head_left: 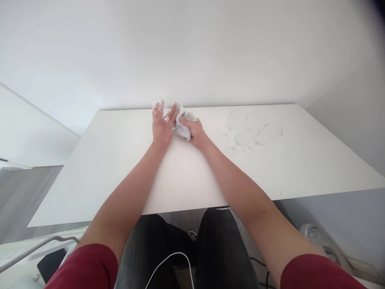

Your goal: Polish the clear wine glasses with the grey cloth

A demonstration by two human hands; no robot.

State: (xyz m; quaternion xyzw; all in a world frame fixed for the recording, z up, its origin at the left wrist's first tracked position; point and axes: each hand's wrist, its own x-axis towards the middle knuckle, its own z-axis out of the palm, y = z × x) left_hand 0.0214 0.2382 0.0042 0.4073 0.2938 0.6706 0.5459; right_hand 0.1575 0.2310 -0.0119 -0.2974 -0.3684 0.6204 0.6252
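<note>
At the far middle of the white table (pixel 120 160), my left hand (pixel 161 127) is wrapped round a clear wine glass (pixel 158 106), whose bowl sticks out above my fingers. Right beside it, my right hand (pixel 195 132) is bunched round a crumpled white cloth (pixel 184 120). The cloth presses against the glass between the two hands.
Several clear wine glasses (pixel 254 130) lie on their sides on the table to the right. The table stands against a white wall. Below its front edge are my dark trousers, a white cable (pixel 168 261) and a grey device (pixel 320 239) on the floor.
</note>
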